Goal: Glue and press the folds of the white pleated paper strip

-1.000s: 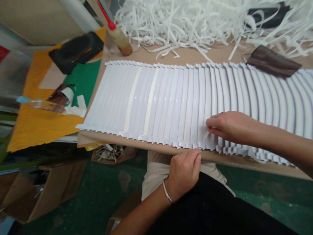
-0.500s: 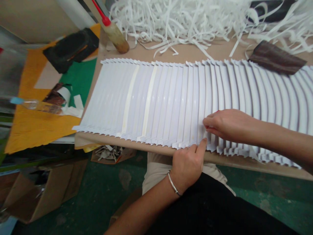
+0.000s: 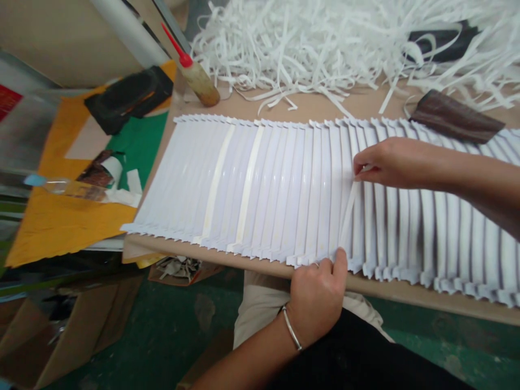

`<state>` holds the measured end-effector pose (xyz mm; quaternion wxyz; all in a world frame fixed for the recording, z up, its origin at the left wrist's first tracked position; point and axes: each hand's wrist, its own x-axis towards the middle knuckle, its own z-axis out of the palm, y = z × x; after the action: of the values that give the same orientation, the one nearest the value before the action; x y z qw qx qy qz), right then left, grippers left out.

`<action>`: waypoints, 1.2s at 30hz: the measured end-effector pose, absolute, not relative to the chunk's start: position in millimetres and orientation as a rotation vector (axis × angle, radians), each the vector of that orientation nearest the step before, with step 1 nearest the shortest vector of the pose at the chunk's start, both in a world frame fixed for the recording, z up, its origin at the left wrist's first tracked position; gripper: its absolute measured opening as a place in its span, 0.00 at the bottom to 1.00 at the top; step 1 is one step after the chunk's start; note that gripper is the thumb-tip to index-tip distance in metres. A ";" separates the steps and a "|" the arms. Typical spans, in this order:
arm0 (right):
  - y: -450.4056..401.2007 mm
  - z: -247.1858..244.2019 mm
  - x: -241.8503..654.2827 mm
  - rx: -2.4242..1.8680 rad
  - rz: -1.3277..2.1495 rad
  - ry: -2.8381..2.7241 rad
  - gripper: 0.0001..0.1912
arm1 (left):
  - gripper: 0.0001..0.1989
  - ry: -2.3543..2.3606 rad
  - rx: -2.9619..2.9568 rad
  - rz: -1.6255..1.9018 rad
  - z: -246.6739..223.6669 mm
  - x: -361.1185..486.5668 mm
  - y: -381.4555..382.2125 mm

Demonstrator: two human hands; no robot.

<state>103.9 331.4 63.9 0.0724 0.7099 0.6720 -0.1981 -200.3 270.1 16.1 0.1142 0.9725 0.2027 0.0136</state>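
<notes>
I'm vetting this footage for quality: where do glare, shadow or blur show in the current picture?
Head view: small glints cross the middle of the white sheets; head view: dark shading lies between the sheets at right, below the right hand; head view: the far-left side looks soft, the clear bottle included.

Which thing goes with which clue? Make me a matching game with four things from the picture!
1. white strip
2. bracelet
3. brown piece
4. clear bottle

A. lying on its side, with a blue cap
B. at the far edge of the ridged white sheets
C. around the left wrist
D. pinched in the right grip

Right pairs: 1-D, 2-C, 3-B, 4-A.
</notes>
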 end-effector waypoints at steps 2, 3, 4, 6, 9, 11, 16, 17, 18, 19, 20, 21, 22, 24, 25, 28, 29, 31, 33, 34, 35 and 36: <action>344.4 58.2 118.6 2.166 -0.557 2.009 0.07 | 0.26 0.592 2.859 0.070 13.9 -201.5 269.0; 349.3 56.0 122.3 2.169 -0.556 2.005 0.08 | 0.27 0.591 2.861 0.085 12.8 -202.0 268.5; 353.1 54.5 123.7 2.163 -0.565 2.004 0.08 | 0.27 0.593 2.861 0.099 11.9 -202.5 268.1; 357.4 53.8 122.0 2.140 -0.600 2.005 0.09 | 0.27 0.595 2.856 0.122 10.8 -203.0 267.9; 359.2 55.3 116.5 2.137 -0.641 1.989 0.11 | 0.27 0.601 2.846 0.121 10.8 -203.1 268.3; 359.6 55.2 115.2 2.143 -0.643 1.987 0.11 | 0.27 0.602 2.840 0.103 11.3 -203.0 268.7; 360.8 47.7 116.9 2.122 -0.642 1.995 0.10 | 0.28 0.607 2.830 0.085 11.2 -203.3 268.9; 361.1 45.9 117.2 2.124 -0.631 1.993 0.10 | 0.28 0.605 2.829 0.086 11.0 -203.6 268.7; 361.4 44.3 117.6 2.130 -0.616 1.990 0.10 | 0.28 0.601 2.827 0.089 10.8 -203.8 268.4; 362.0 43.1 118.4 2.139 -0.600 1.986 0.09 | 0.28 0.600 2.827 0.095 10.6 -204.1 267.9; 362.8 42.2 119.7 2.147 -0.588 1.986 0.09 | 0.28 0.604 2.827 0.105 10.3 -204.4 267.5; 364.1 41.6 121.9 2.150 -0.582 1.997 0.08 | 0.28 0.610 2.827 0.116 10.0 -204.6 267.0; 365.9 41.3 125.0 2.148 -0.579 2.012 0.08 | 0.28 0.618 2.827 0.130 9.6 -204.7 266.5; 371.4 41.1 134.4 2.138 -0.569 2.050 0.07 | 0.28 0.629 2.825 0.163 8.8 -204.5 265.8; 375.1 40.9 140.5 2.132 -0.561 2.068 0.07 | 0.28 0.633 2.825 0.182 8.5 -204.2 265.8; 387.9 38.7 161.1 2.137 -0.547 2.113 0.09 | 0.27 0.633 2.825 0.258 7.4 -203.2 266.9; 392.3 37.1 167.7 2.146 -0.559 2.126 0.09 | 0.27 0.635 2.824 0.288 7.0 -202.9 267.6; 399.9 33.0 178.8 2.167 -0.582 2.138 0.10 | 0.26 0.639 2.827 0.344 5.7 -202.3 269.0; 405.5 28.0 186.6 2.179 -0.581 2.157 0.11 | 0.26 0.635 2.841 0.392 3.5 -201.5 270.0; 407.5 25.5 189.1 2.190 -0.565 2.164 0.12 | 0.26 0.633 2.849 0.412 2.0 -201.1 270.3; 408.9 23.0 190.9 2.215 -0.544 2.158 0.12 | 0.26 0.632 2.857 0.439 0.2 -200.8 270.5; 409.9 20.6 192.1 2.254 -0.522 2.142 0.12 | 0.26 0.636 2.863 0.464 -1.7 -200.5 270.5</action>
<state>192.1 409.9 20.6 -0.0058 0.7149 0.6794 -0.1654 -200.5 270.5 -1.7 0.0861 0.9606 0.2135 0.1558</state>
